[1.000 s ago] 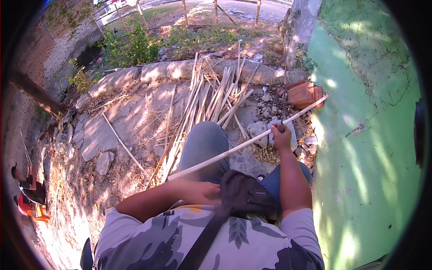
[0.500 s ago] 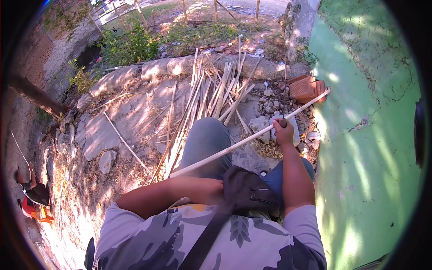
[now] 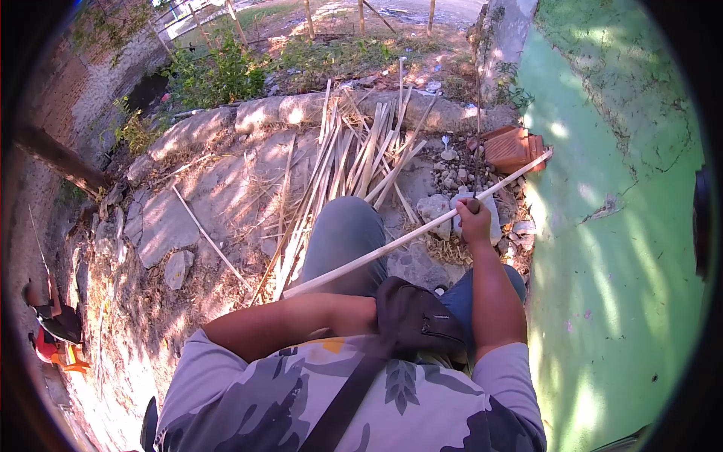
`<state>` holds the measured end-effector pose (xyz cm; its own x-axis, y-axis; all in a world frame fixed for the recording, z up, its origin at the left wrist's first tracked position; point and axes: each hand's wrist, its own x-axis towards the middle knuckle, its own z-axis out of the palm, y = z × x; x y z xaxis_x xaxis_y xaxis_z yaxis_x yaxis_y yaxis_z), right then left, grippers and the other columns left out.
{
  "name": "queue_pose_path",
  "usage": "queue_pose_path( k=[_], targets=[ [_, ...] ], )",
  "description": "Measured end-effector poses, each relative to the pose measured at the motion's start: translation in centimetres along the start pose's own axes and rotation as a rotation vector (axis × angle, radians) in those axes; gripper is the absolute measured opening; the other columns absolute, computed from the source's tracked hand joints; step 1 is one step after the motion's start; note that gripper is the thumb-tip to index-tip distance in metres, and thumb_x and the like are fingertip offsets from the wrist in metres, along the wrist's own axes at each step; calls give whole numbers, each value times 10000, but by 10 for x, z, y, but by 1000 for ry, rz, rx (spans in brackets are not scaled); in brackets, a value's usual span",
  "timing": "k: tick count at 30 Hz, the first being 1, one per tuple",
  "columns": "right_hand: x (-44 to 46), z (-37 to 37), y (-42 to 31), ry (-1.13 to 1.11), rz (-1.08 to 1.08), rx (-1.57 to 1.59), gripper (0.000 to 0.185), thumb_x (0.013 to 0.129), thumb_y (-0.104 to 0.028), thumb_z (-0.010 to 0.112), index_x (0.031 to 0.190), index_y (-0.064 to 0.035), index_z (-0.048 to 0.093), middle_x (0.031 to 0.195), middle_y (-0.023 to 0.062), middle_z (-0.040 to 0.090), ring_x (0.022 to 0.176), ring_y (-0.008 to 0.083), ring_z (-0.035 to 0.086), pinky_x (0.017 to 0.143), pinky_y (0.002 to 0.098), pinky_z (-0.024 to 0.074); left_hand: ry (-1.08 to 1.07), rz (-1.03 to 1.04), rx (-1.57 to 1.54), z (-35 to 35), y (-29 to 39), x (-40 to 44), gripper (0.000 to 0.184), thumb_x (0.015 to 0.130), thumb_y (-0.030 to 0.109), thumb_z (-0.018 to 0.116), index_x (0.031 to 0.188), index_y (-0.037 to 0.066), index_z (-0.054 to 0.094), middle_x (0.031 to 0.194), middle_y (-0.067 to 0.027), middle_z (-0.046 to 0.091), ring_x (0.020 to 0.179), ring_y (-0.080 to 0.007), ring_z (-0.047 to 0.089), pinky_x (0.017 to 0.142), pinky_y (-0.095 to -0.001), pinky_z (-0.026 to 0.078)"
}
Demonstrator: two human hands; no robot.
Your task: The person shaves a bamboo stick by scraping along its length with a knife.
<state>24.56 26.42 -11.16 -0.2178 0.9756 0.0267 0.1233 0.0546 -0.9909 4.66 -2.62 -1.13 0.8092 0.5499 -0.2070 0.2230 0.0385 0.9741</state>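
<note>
My right hand (image 3: 474, 218) is closed round the dark handle of a tool (image 3: 473, 204), with the long pale strip (image 3: 407, 239) passing against its fingers. The tool's thin dark blade points away from me. From the orange tiles the strip slants down over my raised knee (image 3: 345, 230) to my left forearm (image 3: 301, 315). My left hand is hidden behind the black bag (image 3: 418, 320) at my waist, so its fingers do not show. Beyond my knee lies a heap of pale strips (image 3: 369, 154).
Orange tiles (image 3: 512, 149) lean by the green wall (image 3: 617, 248) on the right. Pale stones (image 3: 434, 214) lie near my right hand. A single strip (image 3: 211, 237) rests on the stony ground at left. Another person (image 3: 56, 316) sits at the far left.
My left hand has slid behind the bag and out of sight. My right hand and the strip have shifted slightly up in view. The other person's thin stick has changed its tilt.
</note>
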Motion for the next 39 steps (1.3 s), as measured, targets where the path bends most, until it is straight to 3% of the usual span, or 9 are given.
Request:
queue_pose_path(
  k=[6, 9, 12, 16, 21, 27, 30, 33, 39],
  targets=[
    [2, 0, 2, 19, 12, 12, 164, 890, -172, 784, 983, -37, 767, 785, 18, 688, 583, 96, 581, 513, 271, 474, 23, 6, -45, 2, -20, 1, 487, 973, 200, 686, 1412, 20, 581, 1380, -176, 629, 1284, -238, 561, 1121, -406, 415],
    [1, -1, 1, 20, 19, -9, 143, 914, -146, 768, 988, -24, 755, 789, 18, 665, 545, 89, 544, 498, 259, 448, -6, -126, -408, 4, -10, -11, 469, 974, 198, 680, 1397, 19, 582, 1348, -174, 653, 1225, -209, 592, 1089, -383, 442],
    [2, 1, 1, 24, 23, -12, 144, 914, -150, 769, 990, -28, 757, 783, 14, 663, 548, 87, 544, 499, 259, 452, 64, -101, -276, 11, -4, -12, 496, 973, 214, 692, 1406, 5, 572, 1365, -156, 649, 1231, -170, 564, 1088, -379, 439],
    [1, 2, 2, 17, 16, -15, 170, 895, -183, 789, 992, -44, 772, 788, 12, 685, 586, 95, 584, 510, 275, 480, -8, 173, -37, 7, -3, 2, 484, 986, 236, 681, 1402, 9, 581, 1383, -170, 639, 1257, -215, 576, 1101, -398, 436],
    [3, 0, 5, 24, 25, -44, 174, 890, -195, 794, 985, -50, 781, 786, 12, 695, 602, 100, 604, 515, 284, 493, -16, 195, 68, 2, 10, 5, 472, 992, 243, 674, 1394, 12, 589, 1392, -182, 633, 1276, -252, 581, 1107, -408, 434],
    [3, -2, 5, 15, 14, -20, 175, 898, -195, 788, 990, -47, 782, 773, 15, 690, 598, 102, 601, 517, 288, 493, 189, -109, -108, 5, 35, -29, 435, 1009, 197, 695, 1382, -11, 612, 1442, -199, 598, 1310, -299, 588, 1099, -405, 456],
    [0, -2, -2, 26, 21, -43, 165, 902, -187, 783, 986, -45, 781, 771, 16, 689, 598, 106, 602, 525, 292, 498, 359, -132, 217, 9, 44, -65, 438, 1015, 238, 699, 1376, -3, 639, 1457, -213, 598, 1333, -336, 591, 1110, -416, 461],
    [2, 1, -2, 26, 35, -29, 136, 925, -162, 772, 985, -40, 762, 786, -8, 649, 572, 76, 535, 512, 249, 450, 349, -149, 134, 11, 49, -99, 444, 1025, 257, 686, 1392, 10, 645, 1461, -219, 604, 1338, -351, 597, 1109, -426, 473],
    [3, 6, -3, 20, 9, -47, 177, 898, -193, 786, 989, -43, 772, 759, 20, 675, 592, 109, 594, 528, 297, 487, 285, -342, 82, 26, 52, -99, 414, 1063, 217, 612, 1436, 39, 620, 1449, -176, 635, 1291, -312, 643, 1078, -392, 497]
  ],
)
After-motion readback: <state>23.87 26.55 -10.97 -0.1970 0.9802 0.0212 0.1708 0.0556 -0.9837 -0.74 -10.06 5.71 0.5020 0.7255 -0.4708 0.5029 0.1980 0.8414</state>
